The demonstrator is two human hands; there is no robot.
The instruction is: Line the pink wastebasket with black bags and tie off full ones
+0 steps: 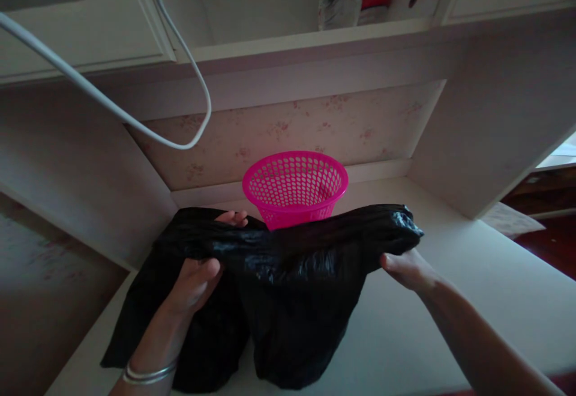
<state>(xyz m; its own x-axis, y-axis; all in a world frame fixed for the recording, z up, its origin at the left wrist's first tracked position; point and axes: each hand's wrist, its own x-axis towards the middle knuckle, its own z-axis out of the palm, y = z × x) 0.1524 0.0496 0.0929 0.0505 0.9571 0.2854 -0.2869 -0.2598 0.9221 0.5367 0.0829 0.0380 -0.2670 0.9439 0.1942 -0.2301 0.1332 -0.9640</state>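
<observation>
Holding a black plastic bag (pixel 288 276) stretched between our two hands, we stand over a white counter (pixel 450 324); our left hand (pixel 198 279) grips the bag's upper edge on the left, thumb on the near side and fingertips (pixel 231 218) curled over the far side, clamped on the plastic; our right hand (pixel 407 267) holds the bunched right end of the same edge, the thumb pressed against the plastic, though the other fingers are hidden behind the bag and we cannot tell how they lie. Between the hands the edge runs taut and roughly level, while the rest of the bag hangs down in folds and rests on the counter near us; thin silver bangles (pixel 148 374) circle our left wrist. Just behind the bag, a pink perforated basket (pixel 294 186) stands upright on the counter against the floral back wall; a white cable (pixel 135 120) loops down across the upper left.
</observation>
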